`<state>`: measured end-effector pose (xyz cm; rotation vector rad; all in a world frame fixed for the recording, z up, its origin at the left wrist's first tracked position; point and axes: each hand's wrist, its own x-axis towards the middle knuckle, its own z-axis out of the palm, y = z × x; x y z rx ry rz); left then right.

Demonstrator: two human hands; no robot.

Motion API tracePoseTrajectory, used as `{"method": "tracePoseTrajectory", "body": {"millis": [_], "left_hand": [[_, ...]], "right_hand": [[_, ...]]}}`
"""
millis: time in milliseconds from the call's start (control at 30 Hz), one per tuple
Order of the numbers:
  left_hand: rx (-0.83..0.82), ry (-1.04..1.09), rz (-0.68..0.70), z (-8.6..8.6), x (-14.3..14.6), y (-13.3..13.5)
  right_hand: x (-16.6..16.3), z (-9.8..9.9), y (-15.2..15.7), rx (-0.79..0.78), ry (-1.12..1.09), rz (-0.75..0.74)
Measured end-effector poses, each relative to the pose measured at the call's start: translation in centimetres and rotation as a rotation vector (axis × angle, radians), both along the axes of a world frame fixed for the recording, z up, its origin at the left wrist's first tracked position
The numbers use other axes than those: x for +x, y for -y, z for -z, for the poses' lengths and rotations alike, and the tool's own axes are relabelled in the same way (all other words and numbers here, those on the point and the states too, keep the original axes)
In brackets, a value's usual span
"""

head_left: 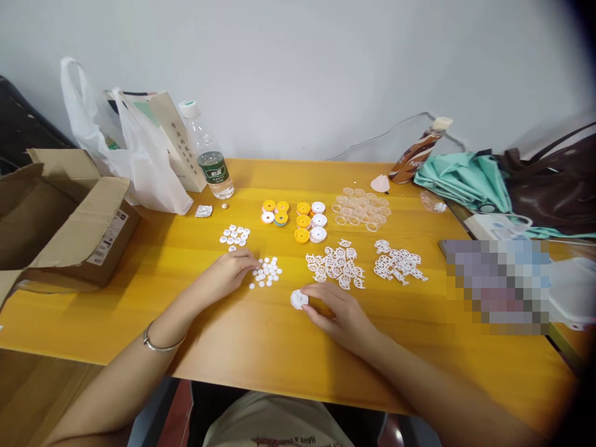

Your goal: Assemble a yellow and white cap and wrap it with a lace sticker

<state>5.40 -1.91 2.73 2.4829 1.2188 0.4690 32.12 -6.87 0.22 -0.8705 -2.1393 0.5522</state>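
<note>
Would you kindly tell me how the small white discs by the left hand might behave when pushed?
The small white discs would probably slide rather than roll, lying flat on the glossy table. Each is probably light, looking tiny beside the left hand. Bunched closely, they may nudge one another.

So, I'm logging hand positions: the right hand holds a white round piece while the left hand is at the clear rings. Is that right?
Not quite: the head view shows the left hand at the small white discs. The right hand does hold a white round piece.
</note>
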Motion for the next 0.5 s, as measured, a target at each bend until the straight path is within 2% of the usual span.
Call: {"method": "tracePoseTrajectory", "body": {"millis": [133, 300, 500], "left_hand": [[-0.035, 0.031, 0.01, -0.7, -0.1, 0.2], [-0.2, 0.0, 0.077, -1.9, -0.6, 0.6], [-0.262, -0.014, 0.076, -1.5, -0.5, 0.7]], "right_hand": [[0.2, 0.2, 0.0, 0.005, 0.005, 0.005], [0.2, 0.0, 0.0, 0.007, 0.001, 0.012], [0.2, -0.1, -0.1, -0.005, 0.014, 0.008]]}}
